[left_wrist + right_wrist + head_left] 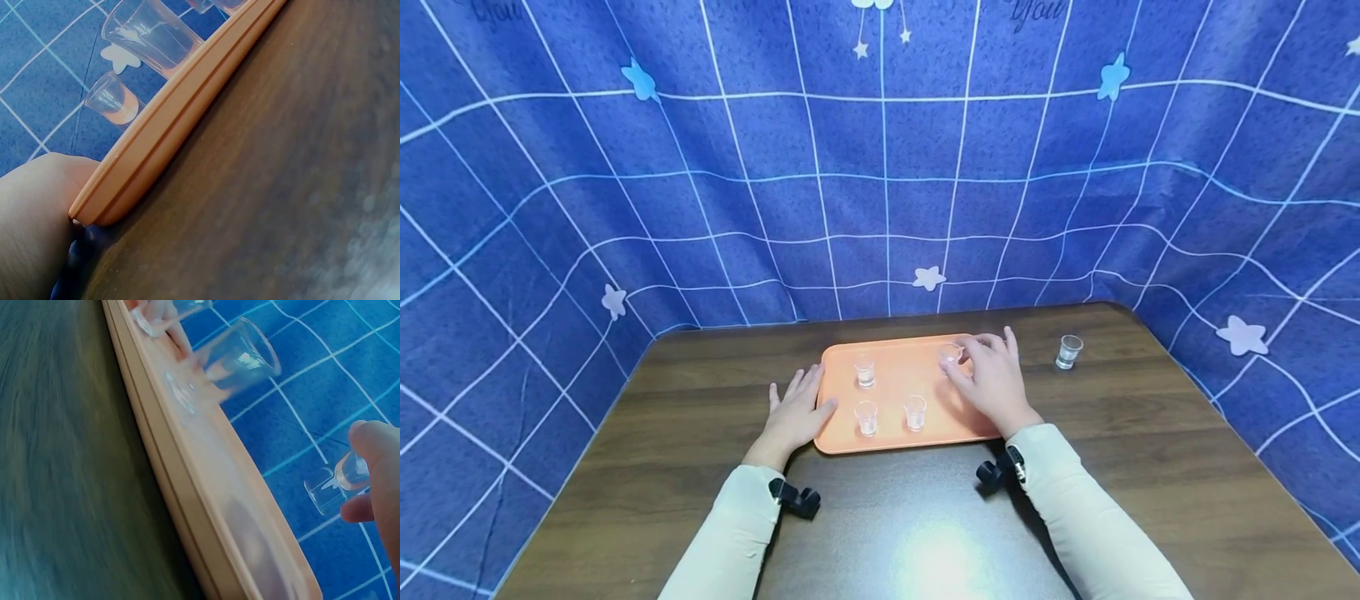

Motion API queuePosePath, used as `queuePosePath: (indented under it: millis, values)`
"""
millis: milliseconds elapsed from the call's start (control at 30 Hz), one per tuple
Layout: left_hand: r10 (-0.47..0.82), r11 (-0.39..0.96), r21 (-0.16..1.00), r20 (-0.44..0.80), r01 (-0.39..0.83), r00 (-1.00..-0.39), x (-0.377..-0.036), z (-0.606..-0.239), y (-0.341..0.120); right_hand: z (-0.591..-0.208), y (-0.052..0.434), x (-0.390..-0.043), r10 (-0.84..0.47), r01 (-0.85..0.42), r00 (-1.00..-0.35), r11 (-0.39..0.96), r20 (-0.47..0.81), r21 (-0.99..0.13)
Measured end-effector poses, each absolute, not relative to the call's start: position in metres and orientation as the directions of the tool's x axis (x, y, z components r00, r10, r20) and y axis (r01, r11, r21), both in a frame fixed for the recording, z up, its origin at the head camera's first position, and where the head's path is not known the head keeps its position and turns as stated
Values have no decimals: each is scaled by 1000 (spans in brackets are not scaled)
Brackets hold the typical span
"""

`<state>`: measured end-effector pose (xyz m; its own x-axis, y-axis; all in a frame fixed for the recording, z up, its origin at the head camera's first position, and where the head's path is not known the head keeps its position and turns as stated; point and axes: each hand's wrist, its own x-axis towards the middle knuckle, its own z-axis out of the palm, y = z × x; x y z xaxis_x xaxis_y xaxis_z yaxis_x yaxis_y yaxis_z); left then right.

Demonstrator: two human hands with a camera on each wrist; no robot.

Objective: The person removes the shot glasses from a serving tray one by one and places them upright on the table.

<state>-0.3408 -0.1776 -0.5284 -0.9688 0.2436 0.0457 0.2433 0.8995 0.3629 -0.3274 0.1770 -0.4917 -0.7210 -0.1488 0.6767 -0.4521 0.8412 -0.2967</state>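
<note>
On the dark wooden table (700, 433) sits an orange tray (895, 367), and the work in hand looks to be gathering small clear glasses onto it. Three already stand upright on the tray: one at its rear left (865, 372), one at its front left (867, 417) and one at its front centre (914, 412). The right hand (992, 379) holds a fourth glass (952, 353), pinched between thumb and fingertips, at the tray's rear right corner; the right wrist view shows it tilted in the fingers, and I cannot tell whether its base touches the tray yet. The left hand (796, 412) lies flat with fingers spread and relaxed, its thumb pressed against the tray's left rim, seemingly steadying it. A fifth glass (1068, 351) stands alone on the table to the right of the tray, well apart from it. By my judgement, the job is past halfway: the fourth glass needs setting down and the fifth remains.
</note>
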Motion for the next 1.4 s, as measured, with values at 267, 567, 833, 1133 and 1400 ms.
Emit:
queuePosePath:
  millis: [267, 567, 833, 1133, 1400]
  values:
    - [243, 899, 364, 52, 245, -969, -339, -527, -177, -492, 213, -323, -130, -490, -652, 824, 747, -284]
    - [247, 901, 356, 47, 247, -968, -340, -527, -178, -494, 249, -319, -110, -484, -611, 836, 784, -259]
    - [246, 898, 367, 41, 244, -968, -340, -528, -177, -496, 279, -311, -101, -479, -582, 845, 807, -239]
    - [242, 901, 362, 40, 240, -970, -341, -528, -177, -501, 309, -307, -58, -438, -554, 868, 830, -232]
    - [249, 899, 357, 60, 254, -967, -341, -530, -178, -506, 330, -302, -28, -390, -554, 892, 832, -230]
